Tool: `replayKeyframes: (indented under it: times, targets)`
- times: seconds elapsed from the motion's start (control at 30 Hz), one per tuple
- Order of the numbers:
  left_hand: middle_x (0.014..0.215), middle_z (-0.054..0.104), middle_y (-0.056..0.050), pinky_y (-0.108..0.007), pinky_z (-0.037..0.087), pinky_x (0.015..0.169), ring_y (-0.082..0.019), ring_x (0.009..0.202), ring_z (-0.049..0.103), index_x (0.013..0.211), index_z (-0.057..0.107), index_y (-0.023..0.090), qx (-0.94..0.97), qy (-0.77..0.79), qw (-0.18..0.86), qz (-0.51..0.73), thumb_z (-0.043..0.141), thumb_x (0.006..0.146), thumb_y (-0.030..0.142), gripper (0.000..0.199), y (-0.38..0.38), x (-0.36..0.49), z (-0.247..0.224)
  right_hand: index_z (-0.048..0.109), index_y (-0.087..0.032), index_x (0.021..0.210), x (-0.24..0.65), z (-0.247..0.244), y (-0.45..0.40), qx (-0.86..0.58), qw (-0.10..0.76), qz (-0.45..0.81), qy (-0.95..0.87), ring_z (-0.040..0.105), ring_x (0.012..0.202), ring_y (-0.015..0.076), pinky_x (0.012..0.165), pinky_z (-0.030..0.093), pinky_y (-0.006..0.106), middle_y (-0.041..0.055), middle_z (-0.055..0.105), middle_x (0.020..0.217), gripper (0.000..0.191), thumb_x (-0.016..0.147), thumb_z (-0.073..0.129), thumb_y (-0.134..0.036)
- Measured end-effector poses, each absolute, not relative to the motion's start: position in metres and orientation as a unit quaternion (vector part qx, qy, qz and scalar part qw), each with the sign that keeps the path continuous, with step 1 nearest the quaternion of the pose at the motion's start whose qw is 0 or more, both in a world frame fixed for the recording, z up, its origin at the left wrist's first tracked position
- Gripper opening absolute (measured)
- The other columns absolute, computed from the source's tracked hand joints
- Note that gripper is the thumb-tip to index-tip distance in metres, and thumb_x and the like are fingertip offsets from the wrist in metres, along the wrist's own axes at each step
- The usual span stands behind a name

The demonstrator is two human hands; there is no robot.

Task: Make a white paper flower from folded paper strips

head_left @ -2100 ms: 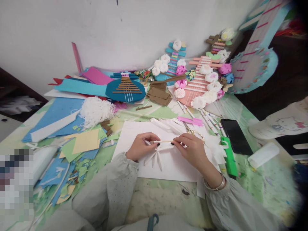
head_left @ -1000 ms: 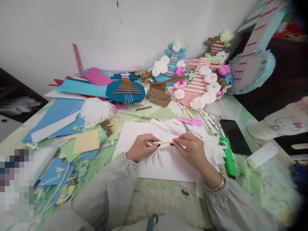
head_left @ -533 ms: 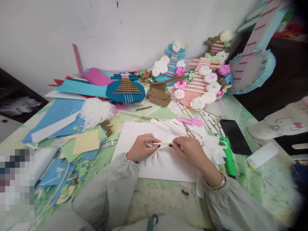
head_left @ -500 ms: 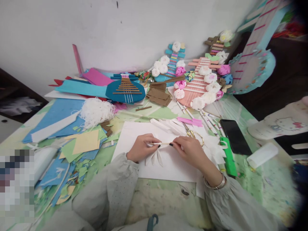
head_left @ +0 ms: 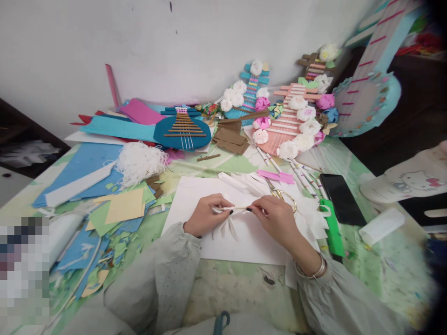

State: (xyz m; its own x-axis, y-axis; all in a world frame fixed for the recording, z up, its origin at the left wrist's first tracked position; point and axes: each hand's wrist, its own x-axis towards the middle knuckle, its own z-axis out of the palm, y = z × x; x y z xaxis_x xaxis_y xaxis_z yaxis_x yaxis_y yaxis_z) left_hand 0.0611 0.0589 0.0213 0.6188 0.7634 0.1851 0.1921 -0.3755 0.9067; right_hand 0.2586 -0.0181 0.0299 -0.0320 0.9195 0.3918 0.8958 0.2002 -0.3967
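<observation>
Thin stick (head_left: 239, 208) is held roughly level above the white sheet (head_left: 258, 249); left end pinched in the left hand (head_left: 206, 215), right end in the right hand (head_left: 277, 217), both grips narrow. Cat with red bow is printed on the cup (head_left: 407, 179), well right of the sheet. Sheet's right side is crowded by green box (head_left: 332, 230) and phone (head_left: 340, 200). Surface (head_left: 240, 288) is seen along sheet's near edge.
</observation>
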Motion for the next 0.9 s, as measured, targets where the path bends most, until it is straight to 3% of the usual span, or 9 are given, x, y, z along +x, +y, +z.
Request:
replayKeyframes:
  times: [0.5, 0.7, 0.9]
  targets:
    - [0.077, 0.063, -0.006, -0.025, 0.044, 0.066, -0.015, 0.075, 0.058, 0.084, 0.071, 0.013, 0.743, 0.321, 0.498, 0.312, 0.062, 0.074, 0.019, 0.015, 0.0591, 0.0622, 0.0213, 0.061, -0.018, 0.071, 0.2580, 0.0304, -0.0188, -0.611, 0.371, 0.003, -0.699, 0.053, 0.066, 0.0162, 0.063, 0.038, 0.029, 0.0026, 0.063, 0.065, 0.014, 0.081, 0.061, -0.026]
    - [0.074, 0.061, -0.004, -0.023, 0.043, 0.064, -0.013, 0.072, 0.057, 0.084, 0.071, 0.014, 0.743, 0.328, 0.486, 0.322, 0.059, 0.072, 0.013, 0.017, 0.0580, 0.0635, 0.0217, 0.061, -0.017, 0.075, 0.2613, 0.0308, -0.0186, -0.638, 0.292, 0.030, -0.712, 0.055, 0.064, 0.0154, 0.061, 0.038, 0.027, 0.0032, 0.062, 0.067, 0.017, 0.082, 0.059, -0.033]
    - [0.076, 0.060, -0.002, -0.023, 0.044, 0.068, -0.012, 0.071, 0.055, 0.105, 0.063, 0.017, 0.752, 0.325, 0.457, 0.346, 0.060, 0.073, 0.016, 0.032, 0.0501, 0.0647, 0.0206, 0.055, -0.017, 0.058, 0.2556, 0.0322, -0.0196, -0.656, 0.219, 0.025, -0.722, 0.052, 0.059, 0.0157, 0.058, 0.033, 0.027, 0.0032, 0.056, 0.056, 0.040, 0.082, 0.054, -0.049]
